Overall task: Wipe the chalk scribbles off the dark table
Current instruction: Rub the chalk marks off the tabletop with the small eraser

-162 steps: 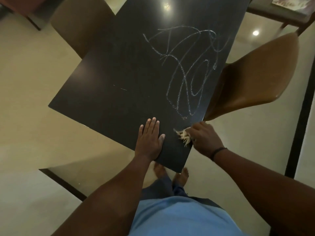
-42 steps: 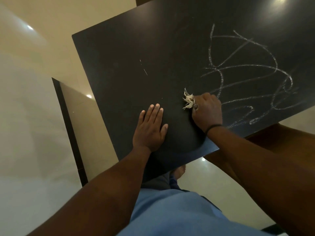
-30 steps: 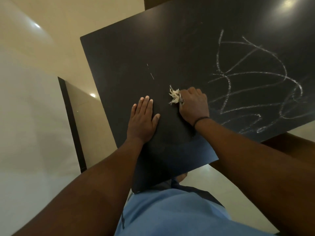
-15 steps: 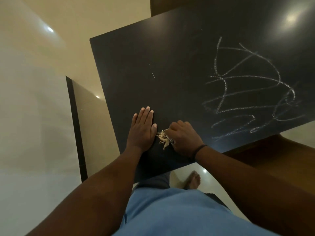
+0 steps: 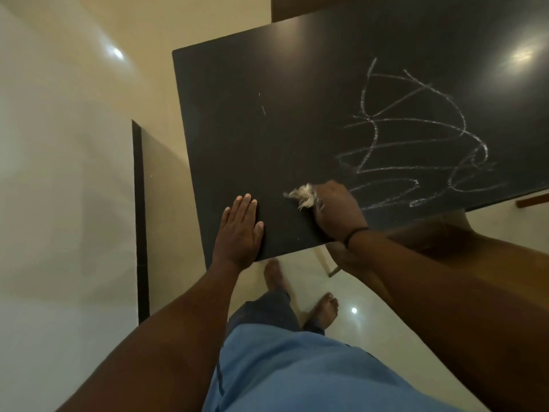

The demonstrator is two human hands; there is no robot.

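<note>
The left hand (image 5: 239, 228) stayed flat, fingers straight, on the dark table (image 5: 267, 150), while the right hand (image 5: 337, 212), clutching a frayed rag (image 5: 301, 196), had swung back beside the chalk scribbles (image 5: 416, 150), which remained largely unwiped.

Floor (image 5: 68, 179) is glossy cream tile, picking up ceiling spots: one glare at upper left (image 5: 117, 53), a small one lower down (image 5: 353, 310). Dark strip (image 5: 139, 221) runs straight along the floor on the left, with a slightly darker beige panel (image 5: 166, 203) just beside it. Brown wooden furniture at the right edge, partly hidden: a pale leg (image 5: 323, 260) and a wooden piece (image 5: 531, 200). Brown panel (image 5: 294, 7) at top centre. Warm, dim lighting.
</note>
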